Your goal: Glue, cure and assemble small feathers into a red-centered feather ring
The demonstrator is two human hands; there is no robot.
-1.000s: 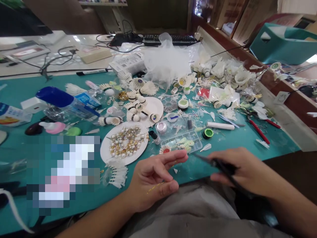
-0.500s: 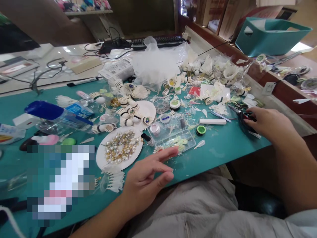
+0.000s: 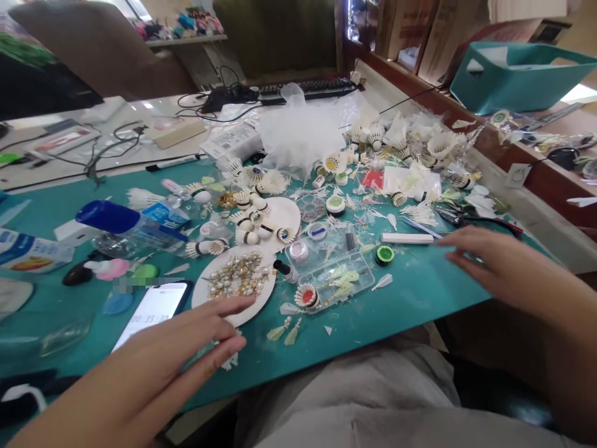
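Observation:
My left hand [image 3: 200,348] hovers over the near edge of a white plate of pearl and gold beads [image 3: 265,292], fingers apart and holding nothing. A phone [image 3: 156,305] lies just beyond its wrist. My right hand [image 3: 485,255] is above the mat's right side, fingers spread and nothing in them, close to a white stick [image 3: 407,238]. Behind it lie black-handled pliers [image 3: 459,218]. Between the hands are a clear compartment box [image 3: 368,277], a shuttlecock piece with a red centre [image 3: 306,296], two pale green feather drops [image 3: 292,333] and an open green pot [image 3: 384,254].
Shuttlecocks and a white plastic bag [image 3: 301,134] crowd the back of the green mat [image 3: 345,348]. A blue-capped bottle [image 3: 107,214] lies at the left. A teal basket [image 3: 522,81] stands at the back right, and a keyboard [image 3: 308,87] at the back.
My left hand has moved left, uncovering the red-centred piece and feather drops. My right hand has let go of the pliers and come nearer the white stick. The view has shifted slightly.

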